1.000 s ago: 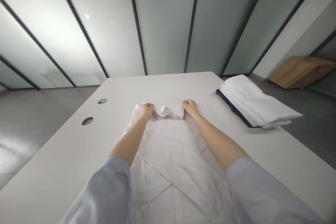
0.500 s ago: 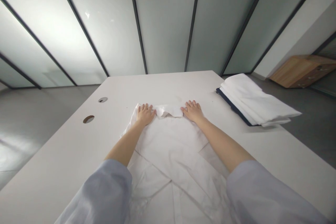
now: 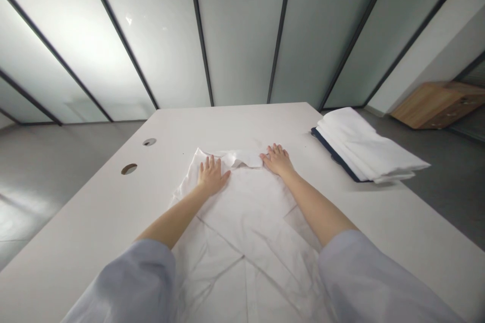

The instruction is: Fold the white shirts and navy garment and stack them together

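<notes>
A white shirt lies spread on the white table, its collar at the far end and its lower part running out of view toward me. My left hand rests flat on the cloth just left of the collar, fingers spread. At the collar's right side my right hand lies with its fingers outstretched, palm down at the shirt's edge. Creases cross the middle of the shirt. Part of the right edge is hidden under my right forearm.
On the table's right edge sits a stack of folded white cloth over a dark blue piece, partly overhanging. Two round holes are cut at the table's left side. Frosted glass panels stand behind, and a wooden cabinet is at right.
My left hand has slid a little toward me, off the shirt's far left edge, uncovering that corner. My right hand has stayed nearly in place.
</notes>
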Demonstrator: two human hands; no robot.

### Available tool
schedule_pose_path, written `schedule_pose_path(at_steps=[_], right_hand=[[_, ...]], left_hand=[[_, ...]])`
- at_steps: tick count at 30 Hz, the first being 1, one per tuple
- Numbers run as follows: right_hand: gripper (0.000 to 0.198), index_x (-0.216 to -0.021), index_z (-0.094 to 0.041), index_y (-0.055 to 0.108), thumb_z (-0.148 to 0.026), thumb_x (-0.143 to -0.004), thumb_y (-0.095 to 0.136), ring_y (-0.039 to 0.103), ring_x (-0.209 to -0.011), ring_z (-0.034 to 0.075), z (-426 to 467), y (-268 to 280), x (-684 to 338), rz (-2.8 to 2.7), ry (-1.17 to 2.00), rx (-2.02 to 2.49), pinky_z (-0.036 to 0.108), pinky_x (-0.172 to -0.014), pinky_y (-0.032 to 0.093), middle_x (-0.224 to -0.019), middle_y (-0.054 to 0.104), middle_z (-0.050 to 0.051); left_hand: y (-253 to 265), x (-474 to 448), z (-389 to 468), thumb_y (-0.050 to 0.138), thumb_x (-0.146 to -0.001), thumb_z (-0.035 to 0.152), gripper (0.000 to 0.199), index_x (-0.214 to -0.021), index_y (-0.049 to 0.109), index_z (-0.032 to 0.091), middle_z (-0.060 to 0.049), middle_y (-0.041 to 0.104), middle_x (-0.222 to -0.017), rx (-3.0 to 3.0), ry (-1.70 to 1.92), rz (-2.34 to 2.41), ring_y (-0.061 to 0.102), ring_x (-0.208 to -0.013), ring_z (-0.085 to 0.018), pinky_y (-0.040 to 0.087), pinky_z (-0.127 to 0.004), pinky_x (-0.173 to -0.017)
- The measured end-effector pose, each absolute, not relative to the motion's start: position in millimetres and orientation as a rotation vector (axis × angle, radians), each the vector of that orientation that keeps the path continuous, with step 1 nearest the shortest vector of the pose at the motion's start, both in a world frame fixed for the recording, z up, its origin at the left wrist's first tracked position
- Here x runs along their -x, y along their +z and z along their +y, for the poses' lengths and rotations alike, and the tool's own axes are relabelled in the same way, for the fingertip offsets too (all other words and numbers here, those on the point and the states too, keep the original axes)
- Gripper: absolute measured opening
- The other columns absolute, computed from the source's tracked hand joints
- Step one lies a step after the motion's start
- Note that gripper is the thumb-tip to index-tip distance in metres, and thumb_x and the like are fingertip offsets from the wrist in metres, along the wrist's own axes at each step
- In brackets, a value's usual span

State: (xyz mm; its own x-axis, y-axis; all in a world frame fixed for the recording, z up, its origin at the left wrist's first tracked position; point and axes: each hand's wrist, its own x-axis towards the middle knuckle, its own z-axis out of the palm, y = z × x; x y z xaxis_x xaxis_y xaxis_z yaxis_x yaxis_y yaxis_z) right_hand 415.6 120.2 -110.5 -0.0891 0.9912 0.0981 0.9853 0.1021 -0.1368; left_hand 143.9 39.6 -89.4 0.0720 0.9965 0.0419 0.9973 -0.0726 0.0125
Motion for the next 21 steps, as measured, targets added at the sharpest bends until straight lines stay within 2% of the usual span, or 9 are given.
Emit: schedule_pose_path(at_steps=[5,12,18,21], right_hand=[[0.061,-0.143,-0.010,0.043,-0.048,-0.097,0.028,0.031,-0.139,0.031,118,-111,-418,-2.076,-0.086,1.887,0.046,-0.110,0.025,-0.151,0.037,0.020],[0.049,-0.135,-0.012,0.050,-0.034,-0.093,0.037,0.042,-0.127,0.030,100,-93,-419,-2.026,-0.123,1.645,0.043,-0.106,0.029,-0.138,0.052,0.017],[0.060,-0.145,-0.016,0.040,-0.050,-0.096,0.032,0.040,-0.133,0.029,53,-82,-405,-2.337,0.016,1.632,0.041,-0.109,0.029,-0.145,0.046,0.015],[0.070,-0.150,-0.022,0.035,-0.063,-0.094,0.028,0.026,-0.142,0.036,31,-89,-393,-2.459,0.181,1.802,0.053,-0.112,0.021,-0.155,0.033,0.014]], left_hand=[[-98,-159,4,0.026,-0.090,0.067,0.082,-0.152,0.025,0.014,-0.022,0.017,-0.159,2.351,0.082,-2.204,0.013,-0.146,-0.040,0.017,-0.066,-0.110],[-96,-165,26,0.024,-0.090,0.067,0.084,-0.153,0.022,0.012,-0.023,0.013,-0.159,2.340,0.054,-2.229,0.010,-0.147,-0.040,0.014,-0.067,-0.110],[-93,-167,78,0.025,-0.089,0.067,0.085,-0.153,0.022,0.010,-0.023,0.014,-0.159,2.332,0.048,-2.243,0.011,-0.146,-0.040,0.015,-0.065,-0.110],[-90,-167,103,0.030,-0.089,0.066,0.082,-0.149,0.031,0.011,-0.023,0.022,-0.157,2.301,-0.041,-2.224,0.018,-0.145,-0.040,0.019,-0.061,-0.110]])
